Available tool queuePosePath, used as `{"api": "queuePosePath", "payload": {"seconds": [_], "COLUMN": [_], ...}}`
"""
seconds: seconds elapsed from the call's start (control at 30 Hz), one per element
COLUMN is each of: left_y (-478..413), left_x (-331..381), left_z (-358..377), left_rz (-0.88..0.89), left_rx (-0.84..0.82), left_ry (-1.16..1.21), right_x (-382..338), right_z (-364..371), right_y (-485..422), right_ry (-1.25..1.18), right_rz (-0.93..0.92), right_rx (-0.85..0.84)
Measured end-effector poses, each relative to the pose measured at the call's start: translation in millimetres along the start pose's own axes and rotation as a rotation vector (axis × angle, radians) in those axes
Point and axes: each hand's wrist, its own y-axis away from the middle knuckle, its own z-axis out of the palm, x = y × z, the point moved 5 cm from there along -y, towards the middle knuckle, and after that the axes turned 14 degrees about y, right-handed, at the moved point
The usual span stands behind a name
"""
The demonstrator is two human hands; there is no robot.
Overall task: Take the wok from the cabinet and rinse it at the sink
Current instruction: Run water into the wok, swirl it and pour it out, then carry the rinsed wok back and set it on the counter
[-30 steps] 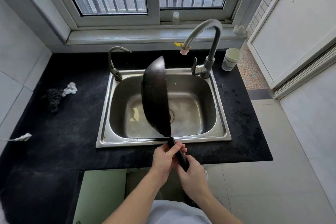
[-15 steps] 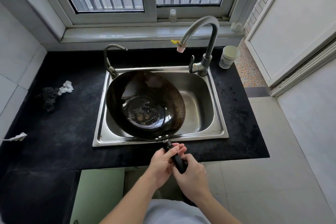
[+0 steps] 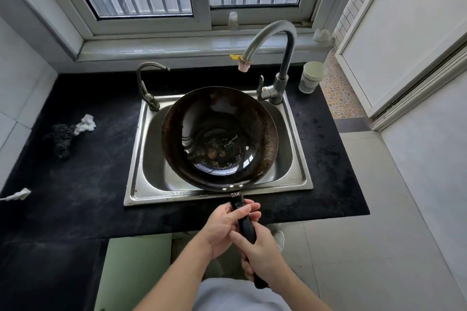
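The wok (image 3: 219,137) is sitting open side up over the steel sink (image 3: 298,179), its round black bowl glossy and wet in the middle, with brownish specks of residue at the bottom and a rusty, mottled band running around the inner wall below the rim. Three bright rivets are showing where the straight black handle (image 3: 246,225) is joining the bowl at the sink's near edge. Both hands are curling around that handle: the left hand (image 3: 225,227) is wrapping it nearer the bowl, the right hand (image 3: 262,257) is gripping its end. A curved grey faucet (image 3: 278,40) is arching over the far right corner of the sink. The table (image 3: 83,184) is looking dark and speckled.
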Motion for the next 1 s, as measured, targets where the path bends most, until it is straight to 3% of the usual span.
{"api": "queuePosePath", "payload": {"seconds": [0.17, 0.4, 0.73, 1.0], "left_y": [-0.5, 5.5, 10.5, 50.4], "left_x": [-4.4, -11.6, -45.2, -93.9], "left_z": [0.1, 11.5, 75.4, 80.9], "left_rz": [0.071, 0.097, 0.415, 0.636], "left_rx": [0.116, 0.116, 0.198, 0.320], "left_ry": [-0.008, 0.046, 0.322, 0.511], "right_x": [0.5, 0.1, -5.3, -0.7], "right_z": [0.2, -18.4, -95.4, -96.3], "right_y": [2.6, -1.6, 2.5, 44.4], "right_ry": [0.001, 0.094, 0.412, 0.415], "right_rz": [0.032, 0.014, -0.202, -0.223], "right_rx": [0.035, -0.026, -0.266, -0.556]}}
